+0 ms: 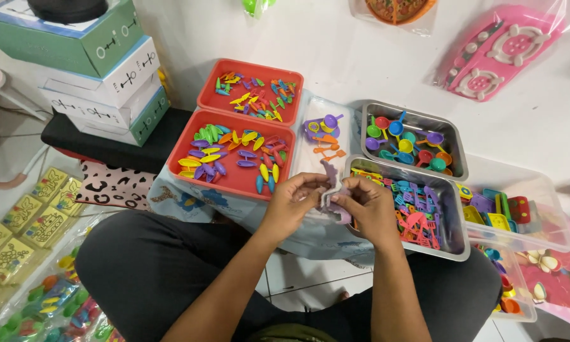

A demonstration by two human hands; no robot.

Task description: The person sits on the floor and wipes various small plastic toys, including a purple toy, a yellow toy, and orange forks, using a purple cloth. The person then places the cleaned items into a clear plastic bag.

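Left hand (295, 201) and right hand (368, 206): we log both closed by the fingertips around one small pale purple plastic piece (331, 190), held between them above the lap, just in front of the near red tray (234, 179).

Handling note: in our judgement the piece is thin and light, so a pinch at its edges with thumbs and forefingers, close over the cloth-covered surface, would keep it from springing away among the loose stock.

Adjacent stock: near red tray with small leaf-shaped pieces in several colours; far red tray (252, 67) with smaller mixed pieces; far metal tray (457, 144) of toy ladles; near metal tray (457, 225) of mixed toy utensils, touching the right hand's side; clear bin (538, 190) of toy parts further right.

Not determinable: the piece's full shape, since fingers cover most of it, and whether it is one part or two joined. The stacked boxes (101, 69) and the pink packaged toy set (503, 50) run off the frame.
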